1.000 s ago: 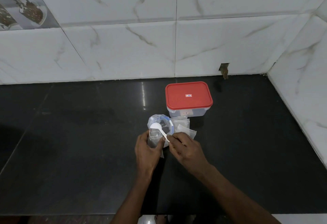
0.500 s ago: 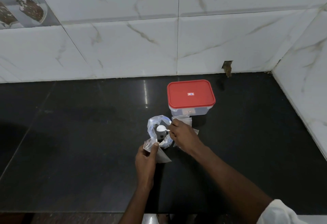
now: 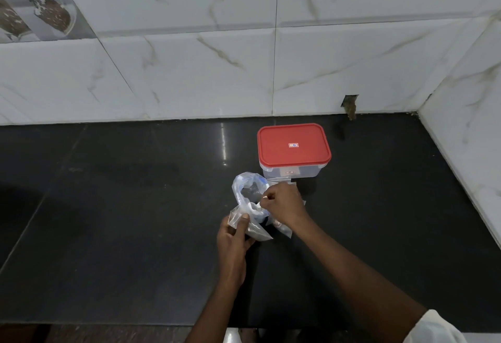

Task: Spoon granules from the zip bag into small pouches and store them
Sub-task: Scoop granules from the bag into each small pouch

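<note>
The right hand [image 3: 284,203] pinches a white spoon [image 3: 256,206], its bowl dipped into the open zip bag [image 3: 248,188] and partly hidden. The left hand [image 3: 233,237], thumb up, pinches a small pouch [image 3: 250,227] just beside the bag. Behind them, towards the surface's [image 3: 108,207] back edge, stands a red-lidded container [image 3: 294,150]. More pouches [image 3: 280,179] lie half hidden under the right hand.

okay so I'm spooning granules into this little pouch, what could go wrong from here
Spill at the pouch: the left hand pinches the small pouch by one side only, so its mouth may sag as the spoon in the right hand tips.
The zip bag stands open and unsupported; a nudge from the right hand could topple it onto the countertop.
</note>
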